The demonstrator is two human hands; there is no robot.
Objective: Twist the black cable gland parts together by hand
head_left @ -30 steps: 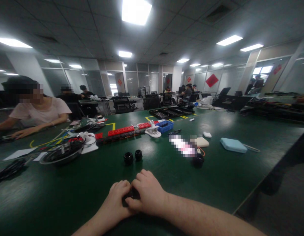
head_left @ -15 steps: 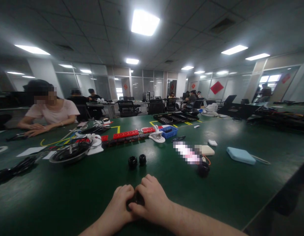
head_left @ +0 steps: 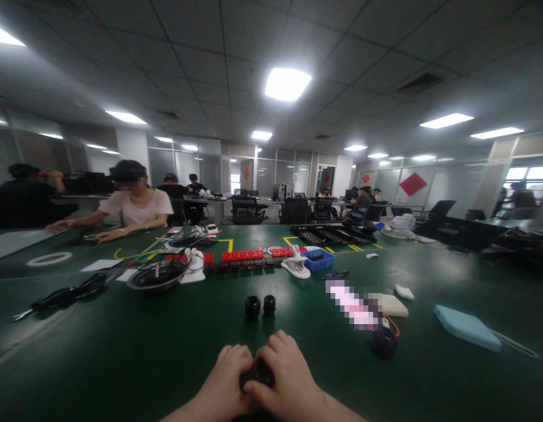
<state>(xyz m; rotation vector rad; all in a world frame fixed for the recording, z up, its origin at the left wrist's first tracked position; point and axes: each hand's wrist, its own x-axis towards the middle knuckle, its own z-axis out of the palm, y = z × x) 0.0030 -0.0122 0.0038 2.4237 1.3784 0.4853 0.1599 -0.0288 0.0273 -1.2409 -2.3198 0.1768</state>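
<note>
Close to the table's near edge, my left hand (head_left: 226,378) and my right hand (head_left: 289,370) are closed together around a black round part (head_left: 260,375). Fingers cover most of it, so its exact kind cannot be made out. The right thumb lies across its near side. Just beyond my hands, two small black ribbed round parts stand side by side on the green table, a larger one (head_left: 253,308) on the left and a smaller one (head_left: 269,305) on the right.
To the right are a lit phone (head_left: 353,305), a cream-coloured block (head_left: 391,305), a black round object (head_left: 384,342) and a pale blue case (head_left: 467,328). Further back stand a blue bin (head_left: 321,261), red blocks (head_left: 243,258) and a metal bowl (head_left: 153,287). A co-worker (head_left: 137,205) sits at left.
The whole view has shifted, so the table's things appear further right and lower. My hands keep hold of the black round part, with little change in their grip.
</note>
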